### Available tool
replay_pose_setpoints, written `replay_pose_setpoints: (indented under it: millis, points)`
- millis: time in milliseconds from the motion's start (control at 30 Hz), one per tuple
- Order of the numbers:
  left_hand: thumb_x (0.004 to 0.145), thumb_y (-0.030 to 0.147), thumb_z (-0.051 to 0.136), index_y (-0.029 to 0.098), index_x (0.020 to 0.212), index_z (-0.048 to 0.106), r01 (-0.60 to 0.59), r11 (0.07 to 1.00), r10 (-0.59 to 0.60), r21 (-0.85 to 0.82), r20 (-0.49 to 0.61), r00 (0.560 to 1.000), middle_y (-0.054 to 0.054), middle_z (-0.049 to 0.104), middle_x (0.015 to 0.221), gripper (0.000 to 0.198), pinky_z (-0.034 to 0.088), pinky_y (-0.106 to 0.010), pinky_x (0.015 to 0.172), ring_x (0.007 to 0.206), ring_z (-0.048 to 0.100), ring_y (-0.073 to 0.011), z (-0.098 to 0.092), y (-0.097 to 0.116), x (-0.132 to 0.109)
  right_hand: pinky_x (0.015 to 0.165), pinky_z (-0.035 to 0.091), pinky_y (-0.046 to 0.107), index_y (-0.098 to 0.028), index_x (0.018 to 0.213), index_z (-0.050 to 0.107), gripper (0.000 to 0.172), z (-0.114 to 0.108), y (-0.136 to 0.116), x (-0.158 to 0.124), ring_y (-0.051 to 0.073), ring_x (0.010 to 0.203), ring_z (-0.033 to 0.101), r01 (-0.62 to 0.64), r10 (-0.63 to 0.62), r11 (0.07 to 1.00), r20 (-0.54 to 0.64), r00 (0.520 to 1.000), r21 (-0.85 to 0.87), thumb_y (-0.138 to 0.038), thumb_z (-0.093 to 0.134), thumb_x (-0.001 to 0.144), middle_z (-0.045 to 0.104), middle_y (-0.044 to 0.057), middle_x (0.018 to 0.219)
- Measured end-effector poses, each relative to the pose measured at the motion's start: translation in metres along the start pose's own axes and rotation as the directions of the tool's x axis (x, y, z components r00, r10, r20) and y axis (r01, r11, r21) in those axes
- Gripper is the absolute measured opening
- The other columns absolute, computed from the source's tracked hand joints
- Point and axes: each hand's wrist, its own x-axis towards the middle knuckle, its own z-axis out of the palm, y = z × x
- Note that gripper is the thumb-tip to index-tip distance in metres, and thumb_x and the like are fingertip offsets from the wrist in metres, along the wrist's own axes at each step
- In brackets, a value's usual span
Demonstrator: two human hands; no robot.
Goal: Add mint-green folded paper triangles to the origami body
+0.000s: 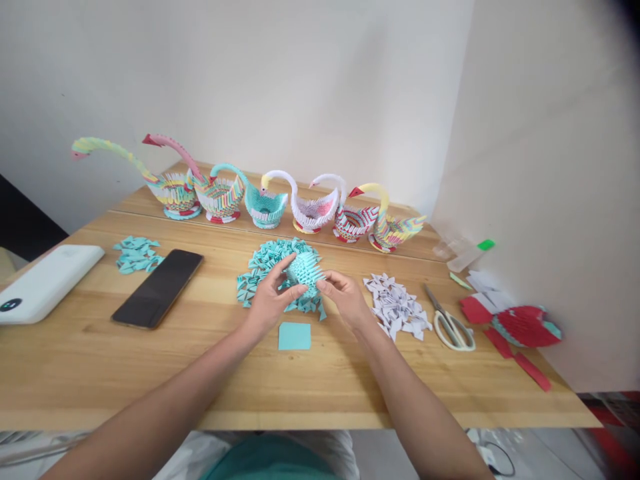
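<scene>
Between both hands, a turquoise folded-paper piece [305,268] made of many interlocked units is held above a heap of loose turquoise paper units [260,263]. My left hand [274,293] grips its left side, thumb along the lower front and fingers around the back. At its right edge, my right hand [345,293] pinches with thumb and fingers; whether a separate small unit sits in that pinch I cannot make out. Just below the heap lies a flat turquoise paper rectangle [295,336].
Several finished paper swans [313,207] line the back of the table. White paper units [397,307], scissors [453,327] and a red paper piece [527,325] lie rightward. Leftward are a smartphone [158,288], a white power bank [53,283] and a smaller turquoise pile [136,255].
</scene>
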Motion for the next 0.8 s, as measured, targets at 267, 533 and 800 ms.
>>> replay_pose_setpoints:
  millis: [267,533,800]
  points:
    - [0.075,0.037,0.078,0.024,0.134,0.058,-0.100,0.991,0.104,0.086,-0.050,0.993,-0.012,0.049,0.148,0.064,0.053,-0.037,0.093,0.132,0.049,-0.0302,0.0005,-0.0061,-0.0029,0.062,0.046,0.026,-0.020,0.074,0.071,0.037,0.0002,0.0006,0.0014,0.013,0.062,0.054,0.002,-0.002,1.000,0.009,1.000,-0.007,-0.054,0.083,0.063,0.065,-0.001,0.068]
    - [0.079,0.033,0.075,0.030,0.143,0.048,-0.363,0.821,0.365,0.440,0.084,0.927,-0.011,0.048,0.148,0.069,0.039,-0.046,0.114,0.141,0.042,-0.0294,-0.0008,-0.0052,-0.0068,0.073,0.050,0.030,-0.022,0.085,0.076,0.040,-0.0024,0.0006,0.0025,0.017,0.075,0.062,0.012,-0.013,0.999,0.021,1.000,0.053,-0.050,0.087,0.059,0.073,0.003,0.084]
    - [0.084,0.028,0.070,0.031,0.147,0.041,-0.486,0.667,0.480,0.565,0.173,0.860,-0.012,0.046,0.150,0.069,0.035,-0.048,0.117,0.140,0.043,-0.0291,-0.0026,-0.0058,-0.0075,0.074,0.049,0.028,-0.022,0.089,0.077,0.039,-0.0057,0.0041,0.0023,0.015,0.073,0.060,0.019,-0.025,0.997,0.074,0.997,0.078,-0.051,0.084,0.065,0.072,0.001,0.082]
